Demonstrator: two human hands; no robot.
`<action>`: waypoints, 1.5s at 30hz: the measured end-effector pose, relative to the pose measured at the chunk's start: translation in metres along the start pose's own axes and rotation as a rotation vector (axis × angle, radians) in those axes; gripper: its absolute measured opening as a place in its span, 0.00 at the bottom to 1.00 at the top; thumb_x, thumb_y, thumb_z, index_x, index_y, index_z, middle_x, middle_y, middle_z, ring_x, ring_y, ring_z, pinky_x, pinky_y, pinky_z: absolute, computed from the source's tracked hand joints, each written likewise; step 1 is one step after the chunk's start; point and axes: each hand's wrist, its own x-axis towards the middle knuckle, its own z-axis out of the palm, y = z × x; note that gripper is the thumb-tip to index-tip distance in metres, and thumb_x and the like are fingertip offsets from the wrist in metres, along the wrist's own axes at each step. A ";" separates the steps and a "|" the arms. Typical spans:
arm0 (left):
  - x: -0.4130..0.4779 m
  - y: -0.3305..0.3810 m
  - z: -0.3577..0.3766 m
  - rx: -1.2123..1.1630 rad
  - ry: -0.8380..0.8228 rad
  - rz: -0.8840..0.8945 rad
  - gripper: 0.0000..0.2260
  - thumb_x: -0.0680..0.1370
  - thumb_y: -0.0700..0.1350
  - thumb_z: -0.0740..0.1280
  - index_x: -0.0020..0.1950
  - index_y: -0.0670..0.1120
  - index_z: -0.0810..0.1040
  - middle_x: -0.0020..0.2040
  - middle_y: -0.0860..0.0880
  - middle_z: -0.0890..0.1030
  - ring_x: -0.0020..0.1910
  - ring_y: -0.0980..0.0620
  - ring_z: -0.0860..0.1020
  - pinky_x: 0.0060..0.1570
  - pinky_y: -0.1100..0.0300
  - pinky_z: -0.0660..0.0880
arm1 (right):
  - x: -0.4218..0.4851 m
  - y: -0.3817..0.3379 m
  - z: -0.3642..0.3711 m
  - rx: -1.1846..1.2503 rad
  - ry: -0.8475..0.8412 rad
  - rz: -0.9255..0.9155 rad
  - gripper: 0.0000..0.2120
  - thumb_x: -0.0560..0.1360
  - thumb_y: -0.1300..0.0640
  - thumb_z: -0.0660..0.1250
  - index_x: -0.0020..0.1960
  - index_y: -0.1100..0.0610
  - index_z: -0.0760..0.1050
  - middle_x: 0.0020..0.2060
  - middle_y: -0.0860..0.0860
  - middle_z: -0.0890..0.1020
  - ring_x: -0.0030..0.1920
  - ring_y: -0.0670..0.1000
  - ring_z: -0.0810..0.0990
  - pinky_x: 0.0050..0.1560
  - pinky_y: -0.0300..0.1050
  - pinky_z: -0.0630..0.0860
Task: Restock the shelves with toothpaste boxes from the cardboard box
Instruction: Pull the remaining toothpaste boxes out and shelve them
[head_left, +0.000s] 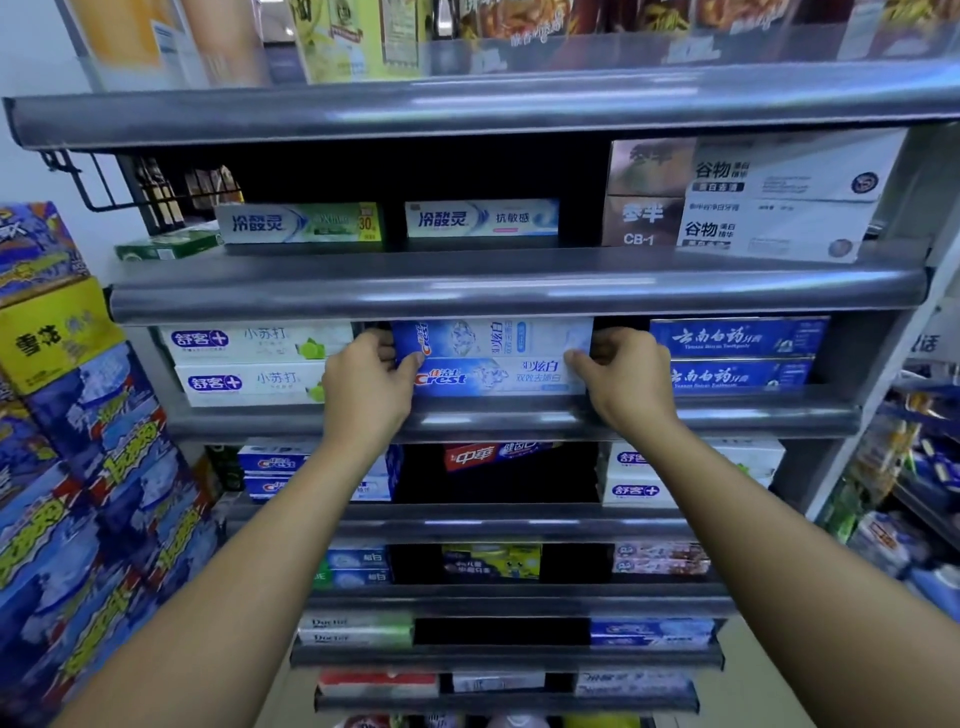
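Two blue Crest toothpaste boxes lie stacked in the middle of the third shelf (498, 415). My left hand (366, 382) grips the left end of the upper Crest box (493, 338), thumb on its front. My right hand (623, 376) pinches its right end. The lower Crest box (493, 376) rests on the shelf under it. The cardboard box is out of view.
White toothpaste boxes (249, 364) sit left of the Crest stack, dark blue ones (737, 356) right. Shelves above and below hold more toothpaste, with dark gaps in the middle (498, 483). Stacked blue and yellow cartons (78, 441) stand at the left; another rack (914, 467) is at the right.
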 end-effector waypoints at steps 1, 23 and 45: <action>0.000 0.000 0.000 0.004 0.000 -0.005 0.16 0.76 0.50 0.76 0.58 0.42 0.82 0.50 0.47 0.86 0.50 0.46 0.84 0.54 0.52 0.80 | 0.000 -0.001 0.000 -0.007 0.002 -0.001 0.10 0.76 0.53 0.74 0.52 0.58 0.84 0.38 0.46 0.83 0.42 0.48 0.80 0.47 0.41 0.75; -0.305 -0.187 0.102 0.053 -0.614 -0.080 0.14 0.75 0.45 0.68 0.60 0.51 0.80 0.45 0.58 0.83 0.42 0.57 0.81 0.47 0.58 0.79 | -0.264 0.237 0.040 -0.016 -0.226 0.231 0.08 0.75 0.61 0.69 0.53 0.58 0.84 0.42 0.48 0.84 0.40 0.47 0.81 0.44 0.53 0.80; -0.724 -0.581 0.418 0.559 -1.078 -1.060 0.34 0.66 0.61 0.76 0.69 0.48 0.80 0.65 0.47 0.82 0.61 0.46 0.82 0.60 0.55 0.79 | -0.613 0.631 0.261 -0.249 -0.812 0.799 0.12 0.77 0.61 0.66 0.59 0.59 0.81 0.50 0.58 0.85 0.53 0.60 0.83 0.52 0.50 0.79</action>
